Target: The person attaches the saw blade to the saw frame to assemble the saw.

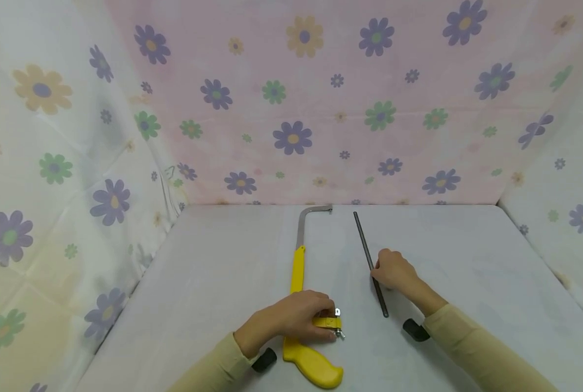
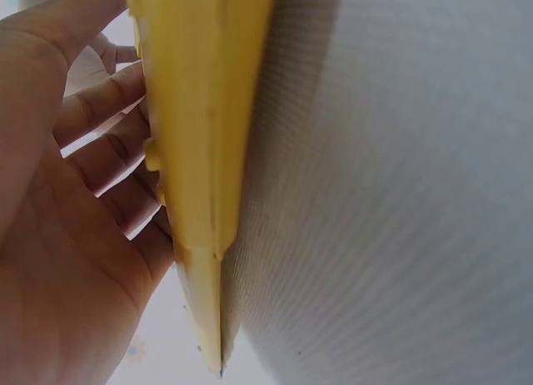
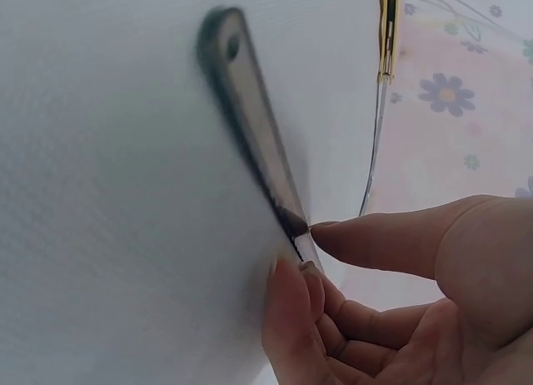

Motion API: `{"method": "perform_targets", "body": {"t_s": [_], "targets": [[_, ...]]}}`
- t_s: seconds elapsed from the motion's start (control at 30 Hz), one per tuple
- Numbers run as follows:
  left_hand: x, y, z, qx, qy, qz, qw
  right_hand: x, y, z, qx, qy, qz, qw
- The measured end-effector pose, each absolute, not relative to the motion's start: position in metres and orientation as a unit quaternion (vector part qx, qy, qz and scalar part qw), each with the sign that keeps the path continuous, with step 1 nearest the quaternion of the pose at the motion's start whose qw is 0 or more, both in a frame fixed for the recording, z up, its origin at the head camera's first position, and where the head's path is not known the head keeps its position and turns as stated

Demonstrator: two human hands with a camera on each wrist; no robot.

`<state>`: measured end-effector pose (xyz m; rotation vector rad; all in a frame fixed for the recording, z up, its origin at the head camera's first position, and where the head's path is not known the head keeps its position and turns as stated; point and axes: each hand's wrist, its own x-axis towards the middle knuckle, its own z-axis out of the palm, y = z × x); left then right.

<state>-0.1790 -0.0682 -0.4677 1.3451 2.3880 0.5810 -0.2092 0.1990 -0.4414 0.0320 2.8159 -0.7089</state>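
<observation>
A hacksaw frame [image 1: 297, 269] lies on the white table without a blade strung across it. It has a yellow handle [image 1: 321, 371] toward me and a bent grey metal front arm [image 1: 301, 227]. My left hand [image 1: 298, 314] reaches over the frame, thumb and fingers around its short yellow arm with the metal blade pin and wing nut [image 1: 339, 333]. The left wrist view shows the yellow frame [image 2: 200, 135] in front of the fingers [image 2: 104, 102]. To the right, my right hand [image 1: 394, 269] pinches a dark hacksaw blade [image 1: 364, 239] between thumb and fingertips; its holed end [image 3: 235, 47] faces the right wrist camera.
The white tabletop [image 1: 213, 272] extends around both hands. Flower-printed cloth [image 1: 252, 109] hangs behind the table and along both sides. Dark wrist devices [image 1: 416, 330] sit at the sleeve cuffs.
</observation>
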Motion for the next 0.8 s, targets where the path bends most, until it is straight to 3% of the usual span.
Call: {"method": "perform_targets", "body": {"t_s": [0.8], "targets": [[-0.181, -0.073, -0.4656, 0.462, 0.831, 0.246, 0.186, -0.216, 0.2005, -0.4449, 0.02, 0.953, -0.27, 0.137]]}}
